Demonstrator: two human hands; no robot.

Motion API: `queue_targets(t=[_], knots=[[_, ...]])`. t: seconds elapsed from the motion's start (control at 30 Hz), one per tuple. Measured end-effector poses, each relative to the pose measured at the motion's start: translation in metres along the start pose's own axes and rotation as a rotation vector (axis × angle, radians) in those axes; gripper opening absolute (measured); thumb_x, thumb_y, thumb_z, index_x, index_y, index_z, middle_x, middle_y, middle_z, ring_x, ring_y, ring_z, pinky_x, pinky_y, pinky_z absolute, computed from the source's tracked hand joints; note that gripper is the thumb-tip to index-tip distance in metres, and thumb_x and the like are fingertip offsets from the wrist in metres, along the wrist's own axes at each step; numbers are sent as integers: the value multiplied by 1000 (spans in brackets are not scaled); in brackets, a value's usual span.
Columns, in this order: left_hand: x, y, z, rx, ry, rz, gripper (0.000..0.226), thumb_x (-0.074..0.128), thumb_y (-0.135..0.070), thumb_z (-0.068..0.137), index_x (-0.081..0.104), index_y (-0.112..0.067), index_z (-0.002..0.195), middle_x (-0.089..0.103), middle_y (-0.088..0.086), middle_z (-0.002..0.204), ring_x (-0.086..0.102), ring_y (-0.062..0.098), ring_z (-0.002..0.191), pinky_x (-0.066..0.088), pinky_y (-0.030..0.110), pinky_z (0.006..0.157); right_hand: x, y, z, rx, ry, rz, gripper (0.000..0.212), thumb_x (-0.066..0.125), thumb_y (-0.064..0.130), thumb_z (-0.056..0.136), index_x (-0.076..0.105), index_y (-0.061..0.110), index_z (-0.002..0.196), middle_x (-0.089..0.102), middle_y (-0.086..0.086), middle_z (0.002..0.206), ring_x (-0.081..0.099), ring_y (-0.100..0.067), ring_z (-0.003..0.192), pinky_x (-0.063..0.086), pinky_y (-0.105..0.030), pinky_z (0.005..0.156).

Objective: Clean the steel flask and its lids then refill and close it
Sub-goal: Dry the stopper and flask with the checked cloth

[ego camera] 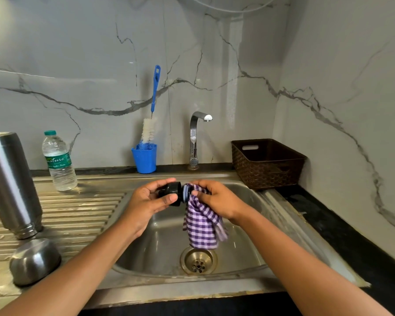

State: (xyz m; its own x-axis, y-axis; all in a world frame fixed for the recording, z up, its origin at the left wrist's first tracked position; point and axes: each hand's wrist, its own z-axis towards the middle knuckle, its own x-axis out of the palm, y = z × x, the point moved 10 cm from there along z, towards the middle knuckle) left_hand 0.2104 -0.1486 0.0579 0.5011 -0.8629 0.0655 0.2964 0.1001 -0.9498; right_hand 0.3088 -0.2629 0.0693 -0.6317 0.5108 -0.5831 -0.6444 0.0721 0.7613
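Step in hand: drying or wiping of the inner lid. The black stopper is held over the sink, gripped by the left hand with thumb and fingers curled round its body. Its grey threaded end is turned toward the right hand. The right hand is clamped on a purple checked cloth, which is pressed against that end; the rest of the cloth hangs down toward the drain. The hands are close together, with only the stopper and cloth between them. The flask is stood mouth-down and tilted on the ribbed drainboard at far left. The steel cap lies inverted just in front of it. Both appear to be set out to drain, so washing is judged done and refilling not yet begun. A water bottle stands near the flask at the back of the drainboard, probably meant for the refill. A brush stands in a blue cup beside the tap, from which no water is seen running. A basket sits on the desk at right. Next move, as judged: the stopper is to be turned in the left hand so the cloth reaches all the threads. It is then to be put down and the flask righted for filling.
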Motion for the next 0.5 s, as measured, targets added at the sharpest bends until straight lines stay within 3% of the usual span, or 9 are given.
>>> queue_targets(t=[0.13,0.2,0.3,0.5], knots=[[-3,-2,0,-43,44,8,84,93,-48,31,69,-17,106,73,5,101,70,19,92,56,25,70,1,20,-1,-145,-29,-66,32,51,14,96,54,15,128,63,-2,119,58,-11,110,44,-26,97],[-2,-1,0,-77,48,37,70,92,-40,43,69,-16,104,73,8,100,71,22,91,57,24,68,-2,27,-2,-230,-54,-216,33,51,12,95,54,13,129,61,-2,120,55,-12,111,41,-23,96],[-1,3,-2,-136,10,63,46,77,-20,58,69,-14,103,72,10,100,71,21,87,57,25,65,4,41,-6,-398,-84,-454,35,50,12,93,54,9,128,58,-7,120,55,-20,111,43,-31,97],[-17,20,-7,-283,-156,-134,32,72,-23,66,68,-7,93,72,11,90,67,26,91,54,30,63,28,72,-22,-751,-192,-823,38,62,12,86,59,6,123,61,-10,123,59,-27,109,51,-37,92]])
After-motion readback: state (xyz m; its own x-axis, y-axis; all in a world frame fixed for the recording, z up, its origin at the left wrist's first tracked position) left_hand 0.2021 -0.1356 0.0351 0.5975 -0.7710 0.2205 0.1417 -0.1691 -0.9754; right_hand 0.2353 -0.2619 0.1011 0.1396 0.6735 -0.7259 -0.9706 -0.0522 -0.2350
